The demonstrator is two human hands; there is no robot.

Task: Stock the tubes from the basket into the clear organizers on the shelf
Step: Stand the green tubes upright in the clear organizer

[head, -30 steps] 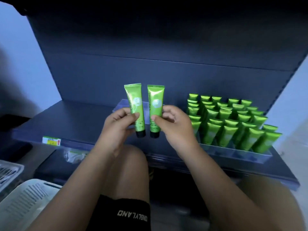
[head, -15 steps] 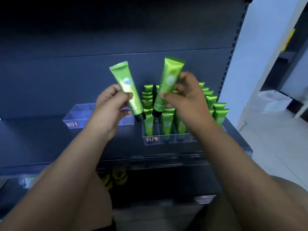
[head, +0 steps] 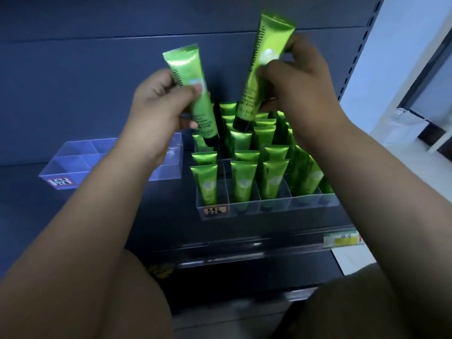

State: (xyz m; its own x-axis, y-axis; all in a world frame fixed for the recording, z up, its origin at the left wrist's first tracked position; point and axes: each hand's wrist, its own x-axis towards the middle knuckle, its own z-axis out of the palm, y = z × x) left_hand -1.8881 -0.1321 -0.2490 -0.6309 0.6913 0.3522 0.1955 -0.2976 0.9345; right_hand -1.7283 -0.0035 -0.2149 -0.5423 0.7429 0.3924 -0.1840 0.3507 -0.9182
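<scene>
The left hand [head: 159, 104] pinches the left tube [head: 188, 77] at mid-body, with its cap down over the back-left cells of the filled organizer [head: 269, 205]. The right hand [head: 303, 91] pinches the right tube [head: 266, 57], tilted, with its cap above the back rows. A bare column stands beside the leftmost row. The empty organizer [head: 73, 165] sits further left on the shelf [head: 97, 216].

A shop: a dark blue metal display shelf [head: 168, 216] with a slotted upright [head: 359, 47] at its side, a yellow price tag [head: 342, 239] in the rail along its front edge, and a labelled clear organizer [head: 281, 205] packed with rows of identical green tubes [head: 243, 183].
</scene>
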